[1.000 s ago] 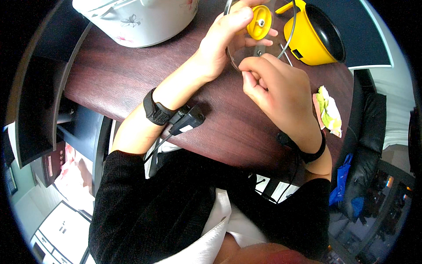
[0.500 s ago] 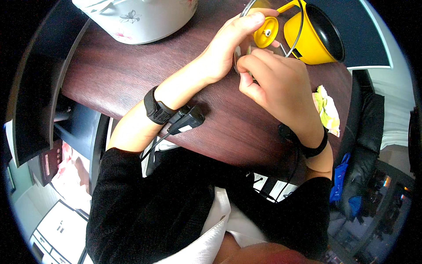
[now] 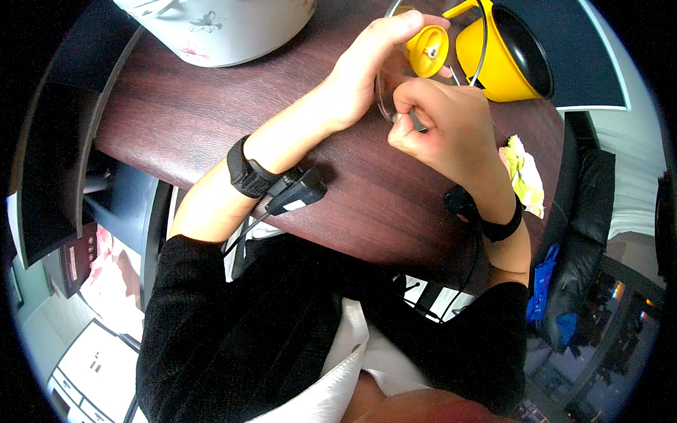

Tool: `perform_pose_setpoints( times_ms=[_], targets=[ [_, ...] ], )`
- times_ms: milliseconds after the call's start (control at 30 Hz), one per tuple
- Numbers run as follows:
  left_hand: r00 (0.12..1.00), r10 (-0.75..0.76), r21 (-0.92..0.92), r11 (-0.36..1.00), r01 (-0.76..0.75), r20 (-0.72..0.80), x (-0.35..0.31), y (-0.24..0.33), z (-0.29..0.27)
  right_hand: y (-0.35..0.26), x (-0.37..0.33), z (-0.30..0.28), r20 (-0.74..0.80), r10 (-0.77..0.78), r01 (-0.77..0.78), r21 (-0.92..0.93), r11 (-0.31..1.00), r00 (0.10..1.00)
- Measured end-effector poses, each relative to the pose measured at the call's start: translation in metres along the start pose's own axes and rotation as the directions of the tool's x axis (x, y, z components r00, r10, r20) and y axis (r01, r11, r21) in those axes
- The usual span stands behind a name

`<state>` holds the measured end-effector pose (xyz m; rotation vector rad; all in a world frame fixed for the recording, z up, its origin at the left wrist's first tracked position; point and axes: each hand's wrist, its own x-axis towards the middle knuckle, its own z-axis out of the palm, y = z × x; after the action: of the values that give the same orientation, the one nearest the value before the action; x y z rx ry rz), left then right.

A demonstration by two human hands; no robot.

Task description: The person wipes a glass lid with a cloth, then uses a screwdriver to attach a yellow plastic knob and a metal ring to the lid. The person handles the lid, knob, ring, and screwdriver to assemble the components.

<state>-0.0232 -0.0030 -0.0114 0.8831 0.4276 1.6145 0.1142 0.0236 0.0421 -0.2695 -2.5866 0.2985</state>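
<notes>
At the far side of the table, a clear glass lid (image 3: pixel 386 99) with a metal rim is tilted up in my left hand (image 3: pixel 360 74). My left thumb lies near a round yellow knob (image 3: pixel 428 51) with a small metal screw at its centre; other fingertips show behind it. My right hand (image 3: pixel 448 120) is curled closed at the lid's near edge, thumb against fingers. A bit of something greyish shows inside that curl, too small and hidden to name. Just beyond the lid stands a yellow pot (image 3: pixel 486 60) with a black inside and a yellow handle.
A white pot with a flower pattern (image 3: pixel 233 35) stands at the far left of the dark wooden table (image 3: pixel 211 113). A crumpled yellow-green and white wrapper or cloth (image 3: pixel 523 176) lies near the right edge. Black straps circle both wrists; a black box with a cable (image 3: pixel 300 192) hangs by the left one.
My right hand has shifted slightly down and turned, so its curled fingers show more openly. The yellow knob faces me a little more. My left hand keeps its hold on the lid.
</notes>
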Motion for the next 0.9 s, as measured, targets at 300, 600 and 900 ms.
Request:
perform_pose_setpoints(
  times_ms=[300, 600, 900],
  targets=[
    [0.986, -0.168, -0.039, 0.985, 0.168, 0.013, -0.006, 0.024, 0.010, -0.003, -0.001, -0.008, 0.063, 0.013, -0.017, 0.065, 0.998, 0.998],
    [0.998, -0.057, 0.032, 0.998, 0.056, 0.025, -0.003, 0.001, 0.001, -0.003, 0.004, -0.007, 0.118, -0.022, 0.016, 0.050, 0.999, 0.993],
    [0.986, -0.165, 0.090, 0.982, 0.165, -0.006, -0.009, 0.025, 0.009, 0.005, 0.000, 0.013, -0.057, -0.084, 0.090, 0.100, 0.991, 0.995]
  ],
)
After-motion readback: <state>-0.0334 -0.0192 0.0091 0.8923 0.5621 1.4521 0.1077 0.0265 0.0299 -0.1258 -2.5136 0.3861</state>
